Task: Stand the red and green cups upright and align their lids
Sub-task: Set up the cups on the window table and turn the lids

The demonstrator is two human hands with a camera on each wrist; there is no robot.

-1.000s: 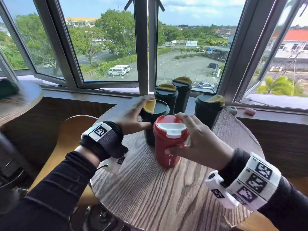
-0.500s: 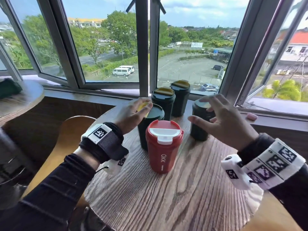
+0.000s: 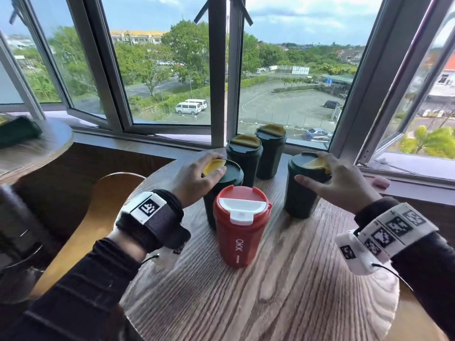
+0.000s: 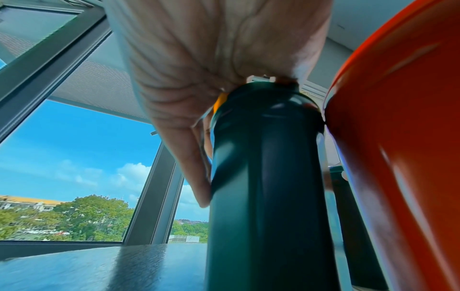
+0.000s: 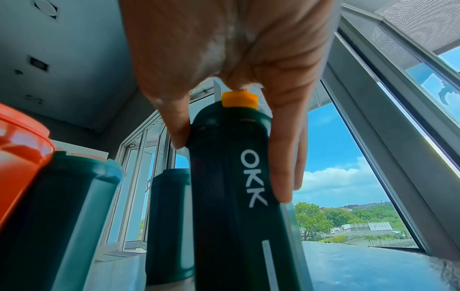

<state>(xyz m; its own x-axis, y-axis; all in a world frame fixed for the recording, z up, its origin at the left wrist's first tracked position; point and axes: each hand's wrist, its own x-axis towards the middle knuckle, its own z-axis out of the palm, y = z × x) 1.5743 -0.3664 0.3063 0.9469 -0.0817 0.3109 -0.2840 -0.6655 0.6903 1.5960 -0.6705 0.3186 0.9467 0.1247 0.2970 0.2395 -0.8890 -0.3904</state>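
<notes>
The red cup (image 3: 240, 227) with a white lid stands upright at the middle of the round table, free of both hands. Just behind it to the left, my left hand (image 3: 209, 168) curls over the lid of a dark green cup (image 3: 231, 175) with a yellow flap; the left wrist view shows that cup (image 4: 266, 177) upright beside the red cup (image 4: 398, 137). My right hand (image 3: 327, 173) grips the top of the right green cup (image 3: 300, 193), thumb on one side and fingers on the other (image 5: 286, 157) of the cup (image 5: 236, 187). Two more green cups (image 3: 256, 153) stand upright at the back.
The wooden table (image 3: 270, 291) is small, with its edge close to both wrists. A wooden chair (image 3: 81, 230) sits at the left, below the table. A window sill (image 3: 406, 185) with a small pink object runs behind the cups. A second table (image 3: 37, 148) stands far left.
My right hand let go of the red cup and moved right onto the right green cup. The left hand stayed on the left green cup. The red cup stands alone.
</notes>
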